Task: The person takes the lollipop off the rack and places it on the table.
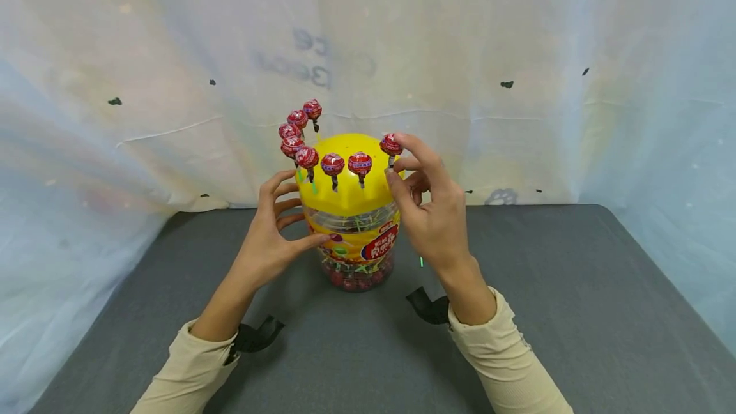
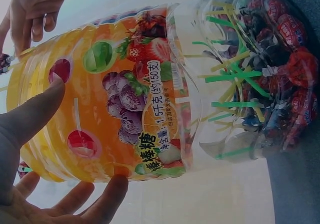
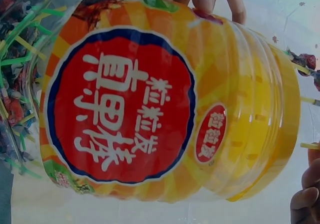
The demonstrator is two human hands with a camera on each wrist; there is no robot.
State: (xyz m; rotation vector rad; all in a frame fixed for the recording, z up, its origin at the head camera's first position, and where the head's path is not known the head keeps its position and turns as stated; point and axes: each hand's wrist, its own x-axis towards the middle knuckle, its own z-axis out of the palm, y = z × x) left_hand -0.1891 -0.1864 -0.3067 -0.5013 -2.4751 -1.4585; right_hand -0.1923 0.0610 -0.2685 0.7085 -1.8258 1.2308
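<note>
A clear plastic candy jar (image 1: 356, 270) with a yellow lid (image 1: 351, 200) stands upright, lollipops and green and yellow sticks visible through its lower part. Several red-wrapped lollipops (image 1: 332, 163) stick up along the left and front edge of the lid. My left hand (image 1: 267, 245) holds the jar from the left, thumb across the fruit label (image 2: 125, 99) and fingers round the far side. With thumb and fingers my right hand (image 1: 434, 206) pinches another lollipop (image 1: 391, 144) at the lid's right edge, its stick (image 3: 310, 145) pointing at the lid in the right wrist view.
The jar stands on a dark grey table (image 1: 546, 312). Behind it hangs a pale curtain (image 1: 414, 37) with dark spots. A short green stick end (image 1: 421, 262) shows just below my right hand. Black straps (image 1: 428, 306) hang from both wrists.
</note>
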